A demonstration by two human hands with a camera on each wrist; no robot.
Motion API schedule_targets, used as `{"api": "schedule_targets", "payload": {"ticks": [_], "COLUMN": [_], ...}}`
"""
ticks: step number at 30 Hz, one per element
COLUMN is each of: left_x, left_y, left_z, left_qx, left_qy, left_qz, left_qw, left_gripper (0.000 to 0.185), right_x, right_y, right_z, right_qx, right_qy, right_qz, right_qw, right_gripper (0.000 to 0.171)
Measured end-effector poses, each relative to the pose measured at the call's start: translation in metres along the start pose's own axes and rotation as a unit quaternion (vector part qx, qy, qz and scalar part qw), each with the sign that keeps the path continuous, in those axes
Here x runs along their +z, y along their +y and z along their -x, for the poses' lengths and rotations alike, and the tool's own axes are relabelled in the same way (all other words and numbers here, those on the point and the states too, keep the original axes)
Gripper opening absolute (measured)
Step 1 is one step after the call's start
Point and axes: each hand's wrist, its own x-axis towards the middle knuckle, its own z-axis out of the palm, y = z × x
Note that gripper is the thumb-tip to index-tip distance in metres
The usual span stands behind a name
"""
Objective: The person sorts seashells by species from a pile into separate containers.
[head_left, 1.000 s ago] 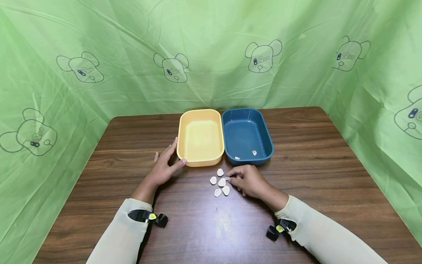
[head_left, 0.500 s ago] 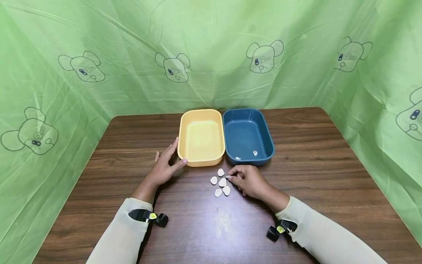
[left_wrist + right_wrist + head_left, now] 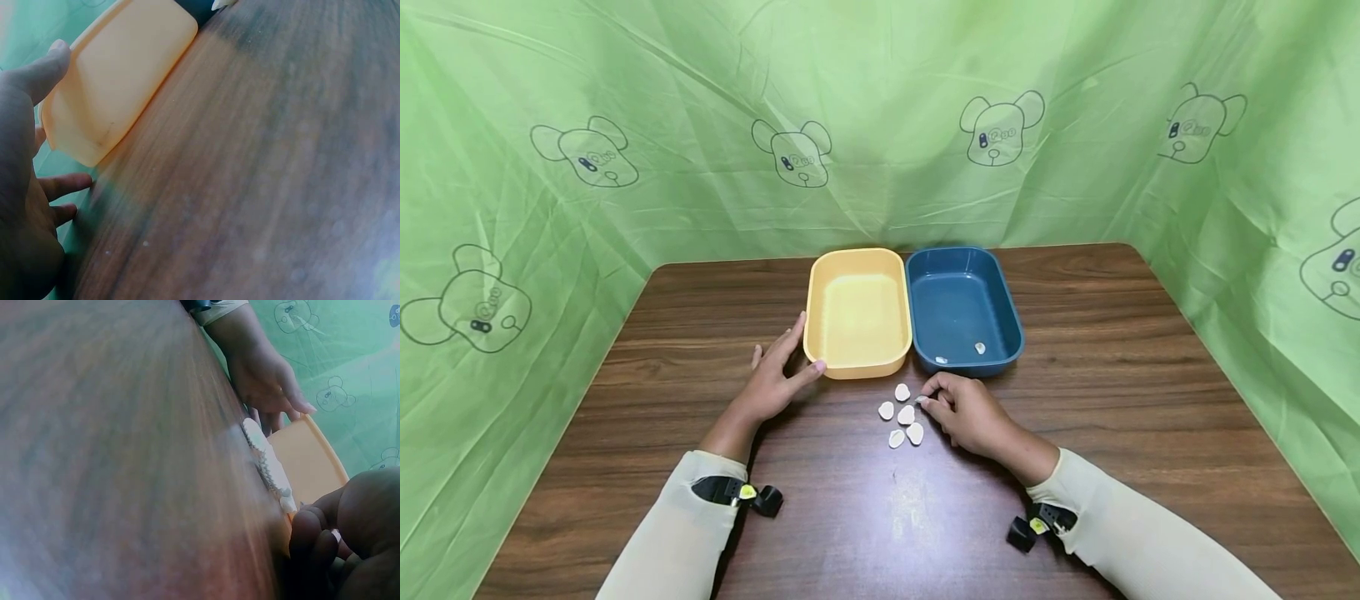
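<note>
In the head view, my right hand (image 3: 970,414) pinches a small shell (image 3: 920,401) between thumb and fingertips, just above the table. Beside it on the wood lies a group of several white seashells (image 3: 906,415); their ribbed edges show in the right wrist view, where the fingers mostly hide the held shell. My left hand (image 3: 769,385) rests against the near left corner of a yellow tub (image 3: 857,372), its fingers extended and the thumb on the rim. To the right stands a blue tub (image 3: 961,367) with two shells (image 3: 980,348) inside.
Both tubs stand side by side toward the back of the brown wooden table (image 3: 1112,400). A green curtain (image 3: 887,192) with cartoon heads surrounds the table at the back and sides. A bright light reflection falls on the wood in front of the shells.
My right hand has lifted slightly with the pinched shell, away from the group. The left hand stays at the yellow tub, and the other shells keep their places.
</note>
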Motion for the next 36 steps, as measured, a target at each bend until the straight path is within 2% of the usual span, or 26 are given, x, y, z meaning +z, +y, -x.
{"api": "schedule_targets", "payload": {"ticks": [11, 18, 26, 36], "left_x": [0.000, 0.000, 0.003, 0.001], "left_y": [0.000, 0.000, -0.004, -0.002], "left_z": [0.000, 0.000, 0.000, -0.001], "left_qx": [0.001, 0.004, 0.028, 0.014], "left_qy": [-0.001, 0.003, 0.019, 0.008], "left_qz": [0.001, 0.002, 0.020, 0.012], "left_qw": [1.0000, 1.0000, 0.9992, 0.9998], "left_gripper": [0.093, 0.094, 0.097, 0.097], "right_x": [-0.001, -0.002, -0.003, -0.005], "right_y": [-0.004, -0.007, -0.011, -0.018], "right_z": [0.003, 0.004, 0.006, 0.008], "right_qx": [-0.032, -0.036, -0.055, -0.083], "right_qy": [0.012, 0.016, 0.034, 0.069], "right_qz": [-0.008, 0.001, 0.006, -0.010], "right_qw": [0.999, 0.999, 0.998, 0.994], "right_gripper": [0.003, 0.005, 0.005, 0.004]}}
